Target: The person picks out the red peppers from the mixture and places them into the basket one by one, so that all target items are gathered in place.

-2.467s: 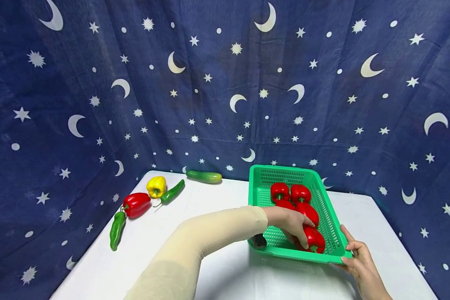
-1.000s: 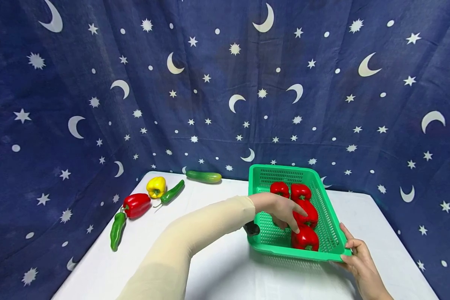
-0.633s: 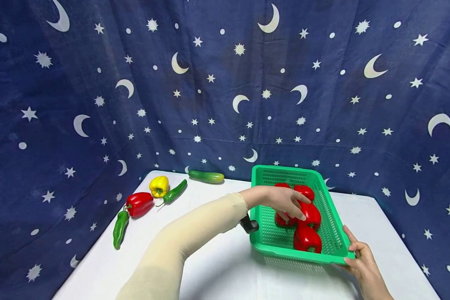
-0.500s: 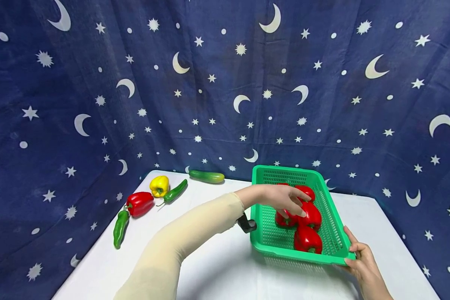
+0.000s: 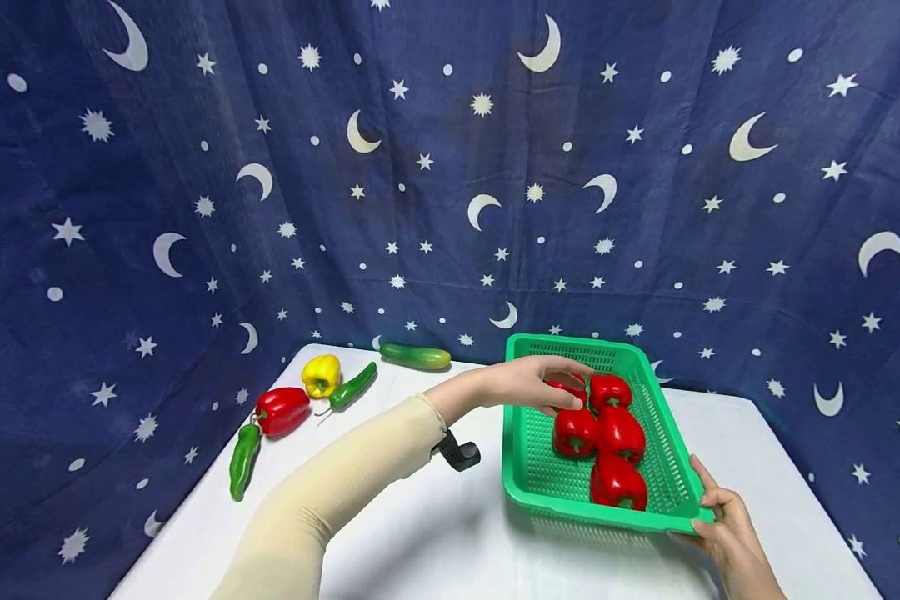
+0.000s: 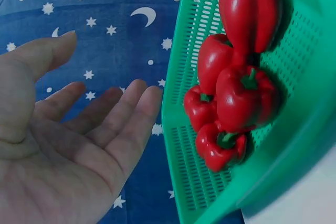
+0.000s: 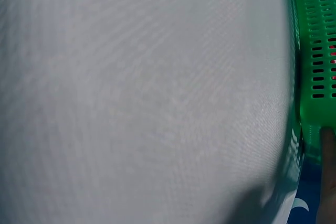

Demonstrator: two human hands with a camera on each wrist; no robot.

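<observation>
My left hand (image 5: 521, 382) is raised over the left side of a green plastic basket (image 5: 592, 512), fingers loosely extended and holding nothing. In the left wrist view that hand (image 6: 68, 150) shows its palm, apart from the peppers. Several red bell peppers (image 5: 618, 482) lie in the basket, grouped toward its right and middle; the left hand partly covers a rear one (image 5: 566, 385). At the basket's near right corner, my right hand (image 5: 727, 525) grips the rim, thumb and fingers on either side. The right wrist view catches only one finger (image 7: 328, 171) against the basket.
On the white table's (image 5: 420, 533) left side lie a red bell pepper (image 5: 282, 411), a yellow bell pepper (image 5: 321, 375) and two long green peppers (image 5: 353, 385) (image 5: 244, 461). A cucumber (image 5: 416, 357) lies near the back edge. A blue star-patterned cloth (image 5: 420, 167) hangs behind.
My left hand has come off the nearest red bell pepper in the basket and moved up and left. That pepper stays in the near right part. My right hand keeps hold of the corner.
</observation>
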